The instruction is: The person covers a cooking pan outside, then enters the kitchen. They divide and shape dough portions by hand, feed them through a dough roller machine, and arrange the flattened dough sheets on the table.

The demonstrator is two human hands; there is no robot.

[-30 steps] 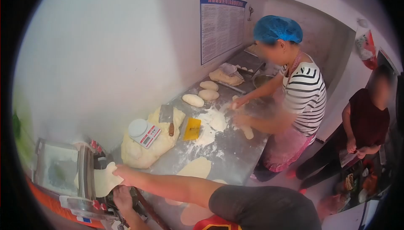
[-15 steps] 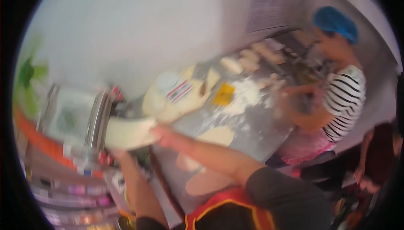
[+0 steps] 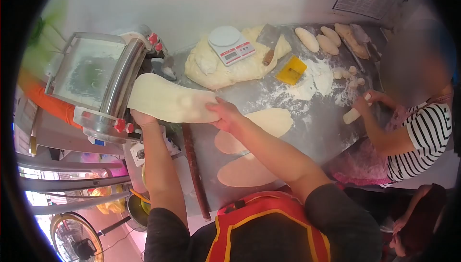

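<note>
A long pale dough sheet (image 3: 168,99) stretches from the steel rollers of a dough sheeter (image 3: 115,84) toward the right. Its free right end is pinched in my right hand (image 3: 225,115), thumb on top. My left hand (image 3: 143,118) is under the sheet's near edge, close to the rollers; its fingers are hidden by the dough. Below my right forearm, two flat dough pieces (image 3: 269,120) lie on the metal table (image 3: 307,142), partly covered by the arm. A long wooden rolling pin (image 3: 194,173) rests at the table's left side.
Behind my hands, a white kitchen scale (image 3: 230,46) sits on a big dough mass (image 3: 201,70), with a scraper (image 3: 268,39) beside it. A yellow scraper (image 3: 291,70) lies by scattered flour (image 3: 317,79). At right, a co-worker (image 3: 422,132) handles a dough roll (image 3: 353,114).
The view has shifted and become sharper. More of the dough sheet shows between the rollers and my right hand. The co-worker now leans closer over the table.
</note>
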